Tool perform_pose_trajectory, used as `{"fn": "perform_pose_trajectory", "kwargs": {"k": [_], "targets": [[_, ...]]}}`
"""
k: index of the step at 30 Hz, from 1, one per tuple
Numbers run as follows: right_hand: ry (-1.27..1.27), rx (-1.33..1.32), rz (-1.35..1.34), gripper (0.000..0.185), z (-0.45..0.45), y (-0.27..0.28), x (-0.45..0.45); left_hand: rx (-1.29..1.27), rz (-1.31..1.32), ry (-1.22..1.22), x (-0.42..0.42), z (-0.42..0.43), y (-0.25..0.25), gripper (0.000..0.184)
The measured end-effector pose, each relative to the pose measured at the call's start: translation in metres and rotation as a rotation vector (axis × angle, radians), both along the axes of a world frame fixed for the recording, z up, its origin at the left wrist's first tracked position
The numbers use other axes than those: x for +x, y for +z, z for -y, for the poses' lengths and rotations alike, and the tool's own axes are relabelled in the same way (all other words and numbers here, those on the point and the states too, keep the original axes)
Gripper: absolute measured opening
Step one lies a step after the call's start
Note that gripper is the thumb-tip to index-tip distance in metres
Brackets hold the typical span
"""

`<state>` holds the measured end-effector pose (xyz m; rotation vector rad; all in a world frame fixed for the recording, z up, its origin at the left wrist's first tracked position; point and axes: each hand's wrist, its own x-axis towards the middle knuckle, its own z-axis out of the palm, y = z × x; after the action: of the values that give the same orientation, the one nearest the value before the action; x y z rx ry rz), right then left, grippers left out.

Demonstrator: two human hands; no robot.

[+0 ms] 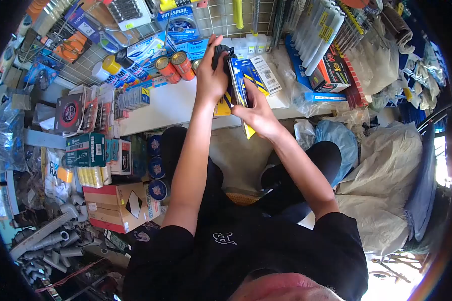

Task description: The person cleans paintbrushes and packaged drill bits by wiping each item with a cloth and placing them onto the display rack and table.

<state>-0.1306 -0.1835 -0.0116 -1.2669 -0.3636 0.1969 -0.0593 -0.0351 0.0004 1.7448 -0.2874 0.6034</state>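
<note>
My right hand (257, 113) is closed around a narrow blue and yellow package (239, 85), thumb on its near side. At the package's upper left, my left hand (213, 75) is against a black item (220, 56), its fingers pointing up and partly hidden. Both hands are above the white shelf. Just right of the package lies a white and grey packet (266, 75) on the shelf. A yellow piece (222, 107) shows between my wrists, partly covered.
Orange-red cans (181, 65) stand at the shelf's back. Boxed white tubes (320, 37) are at the right. A green screwdriver box (85, 150) and a cardboard box (121, 205) sit on the left. Grey pipe fittings (47, 241) lie lower left.
</note>
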Motion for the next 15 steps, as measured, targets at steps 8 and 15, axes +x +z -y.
{"fn": "perform_pose_trajectory", "kwargs": {"k": [8,15], "targets": [[-0.141,0.242,-0.183,0.04,0.036,0.005,0.029,0.191,0.031,-0.202,-0.038,0.046,-0.035,0.07],[-0.083,-0.056,-0.209,0.039,0.025,-0.026,0.029,0.084,-0.105,0.015,0.046,0.044,-0.048,0.05]]}}
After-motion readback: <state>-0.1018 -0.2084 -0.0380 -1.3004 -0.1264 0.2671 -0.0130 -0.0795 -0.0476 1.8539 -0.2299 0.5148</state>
